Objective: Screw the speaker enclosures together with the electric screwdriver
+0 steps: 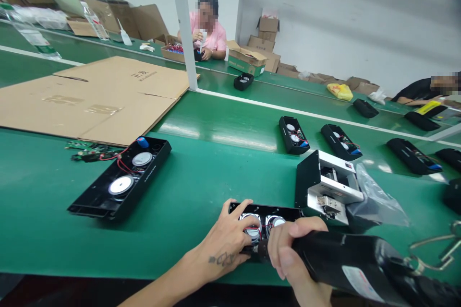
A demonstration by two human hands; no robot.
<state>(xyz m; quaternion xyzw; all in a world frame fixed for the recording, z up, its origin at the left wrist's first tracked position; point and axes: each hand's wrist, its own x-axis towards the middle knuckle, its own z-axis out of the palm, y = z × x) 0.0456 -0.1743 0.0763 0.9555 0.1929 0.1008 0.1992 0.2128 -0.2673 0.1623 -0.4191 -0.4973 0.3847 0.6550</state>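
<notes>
My left hand (230, 232) grips the left end of a black speaker housing (265, 210) lying on the green bench, fingers over its rim. Two round silver speakers with red wires show inside that housing. A black electric screwdriver (345, 252) is held in my right hand (293, 247), fingers wrapped around its front end. Its tip points down into the housing, close to my left fingers; the exact contact point is hidden. To the left lies another open speaker housing (133, 177) with two speakers, red wires and a blue part.
A silver-black machine (329, 189) stands right of my hands, a clear plastic bag (378, 196) beside it. Green circuit boards (95, 152) lie near flat cardboard (118, 86). Several housings (294, 135) sit on the belt beyond. A white post (185, 29) rises ahead; two people work across.
</notes>
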